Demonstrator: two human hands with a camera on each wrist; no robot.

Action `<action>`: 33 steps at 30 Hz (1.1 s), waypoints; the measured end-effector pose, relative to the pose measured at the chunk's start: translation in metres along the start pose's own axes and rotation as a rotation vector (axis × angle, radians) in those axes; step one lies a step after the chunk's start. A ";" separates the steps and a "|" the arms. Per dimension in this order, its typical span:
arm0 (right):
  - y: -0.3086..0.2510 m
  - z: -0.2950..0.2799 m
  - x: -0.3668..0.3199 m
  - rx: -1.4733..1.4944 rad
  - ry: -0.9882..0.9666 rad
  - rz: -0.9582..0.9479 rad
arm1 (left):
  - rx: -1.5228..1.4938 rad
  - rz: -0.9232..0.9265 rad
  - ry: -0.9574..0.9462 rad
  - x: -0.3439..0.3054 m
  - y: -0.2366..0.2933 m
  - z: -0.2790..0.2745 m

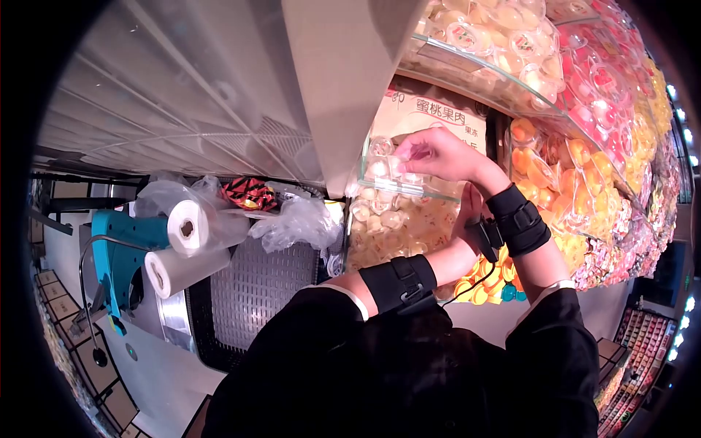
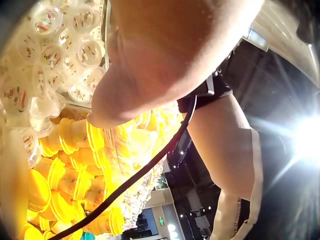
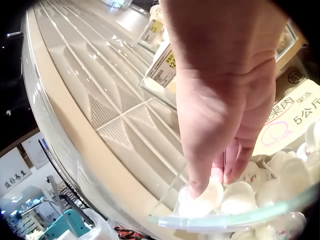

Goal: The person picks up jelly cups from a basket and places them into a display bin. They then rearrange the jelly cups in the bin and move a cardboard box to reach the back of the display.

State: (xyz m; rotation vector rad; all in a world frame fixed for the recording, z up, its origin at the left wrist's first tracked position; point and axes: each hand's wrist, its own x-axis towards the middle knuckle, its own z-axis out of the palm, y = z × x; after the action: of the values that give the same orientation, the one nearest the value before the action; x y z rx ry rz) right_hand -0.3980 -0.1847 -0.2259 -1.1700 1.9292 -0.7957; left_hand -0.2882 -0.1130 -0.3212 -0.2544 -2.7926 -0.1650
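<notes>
My right hand (image 1: 442,155) reaches over the glass-fronted bin of pale jelly cups (image 1: 380,219). In the right wrist view, its thumb and fingertips pinch a white jelly cup (image 3: 209,196) just behind the glass edge, with more cups (image 3: 239,199) right beside it. My left hand (image 1: 471,208) is lower, partly covered by the right wrist in the head view. In the left wrist view, the left hand (image 2: 150,75) is close over yellow-lidded jelly cups (image 2: 65,187), beside the pale cups (image 2: 52,55). Its fingers are mostly hidden, so I cannot tell what they hold.
A glass panel (image 1: 416,191) fronts the bin, and a paper sign (image 1: 438,109) stands behind. Orange jelly cups (image 1: 537,171) and pink packs (image 1: 595,80) fill bins to the right. Left are plastic bag rolls (image 1: 186,228), a black basket (image 1: 255,299) and a teal machine (image 1: 120,252).
</notes>
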 end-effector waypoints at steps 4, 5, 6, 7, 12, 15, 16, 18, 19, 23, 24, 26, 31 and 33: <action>-0.008 0.003 -0.005 -0.216 0.123 -0.132 | 0.007 0.004 -0.005 -0.002 0.000 -0.001; -0.009 0.002 -0.006 -0.255 0.130 -0.130 | 0.008 0.007 -0.007 -0.002 -0.001 -0.001; -0.009 0.002 -0.006 -0.255 0.133 -0.130 | 0.008 0.009 -0.009 -0.002 -0.001 -0.002; -0.008 0.002 -0.006 -0.261 0.157 -0.171 | 0.012 0.011 -0.013 -0.001 -0.001 -0.003; -0.021 -0.008 -0.010 -0.191 0.207 -0.186 | 0.008 0.016 -0.045 -0.001 -0.005 -0.009; -0.022 -0.019 -0.013 -0.085 0.086 -0.048 | 0.104 -0.010 -0.049 -0.001 -0.005 -0.016; -0.022 -0.021 -0.012 -0.086 0.086 -0.048 | 0.206 -0.040 -0.038 -0.001 -0.005 -0.018; -0.026 -0.024 -0.010 -0.155 -0.102 -0.016 | 0.333 -0.028 0.000 -0.003 -0.012 -0.031; -0.025 -0.023 -0.007 -0.154 -0.105 -0.016 | 0.286 0.001 -0.033 -0.003 -0.015 -0.041; -0.015 -0.014 0.005 0.029 -0.192 -0.035 | 0.874 -0.112 0.026 -0.006 -0.002 -0.017; -0.014 -0.012 0.006 0.079 -0.201 -0.030 | 0.874 -0.126 0.016 -0.005 -0.003 -0.019; -0.017 -0.005 0.002 0.116 -0.193 0.000 | 0.149 -0.021 -0.024 -0.002 -0.007 -0.029; -0.015 0.010 0.004 -0.047 -0.007 0.021 | 0.080 -0.138 -0.105 0.004 -0.002 -0.032; -0.013 0.014 0.000 0.046 0.037 0.040 | -0.033 -0.218 -0.112 0.008 -0.003 -0.031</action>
State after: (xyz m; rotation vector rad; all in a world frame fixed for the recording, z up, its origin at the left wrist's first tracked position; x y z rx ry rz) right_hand -0.3800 -0.1914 -0.2232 -1.0935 1.9485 -0.8415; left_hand -0.2864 -0.1188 -0.2900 0.0358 -2.9264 -0.2556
